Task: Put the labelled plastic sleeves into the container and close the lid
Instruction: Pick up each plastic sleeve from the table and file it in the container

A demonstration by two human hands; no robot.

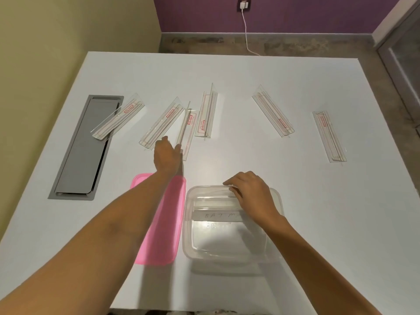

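Several clear plastic sleeves with red labels lie spread across the white table (227, 151). My left hand (166, 155) reaches forward and pinches the near end of one sleeve (188, 126); another sleeve (162, 123) lies just left of it. My right hand (247, 192) rests on the far rim of the clear container (197, 244), fingers closed on a sleeve (211, 202) lying inside it. The pink lid (163, 223) lies flat to the left of the container, partly under my left forearm. Further sleeves lie at the far left (118, 119), centre (206, 117) and right (272, 111), (329, 136).
A grey recessed cable hatch (84, 151) is set into the table's left side, with one sleeve overlapping its edge. A white charger cable (246, 35) hangs from a wall socket beyond the table's far edge.
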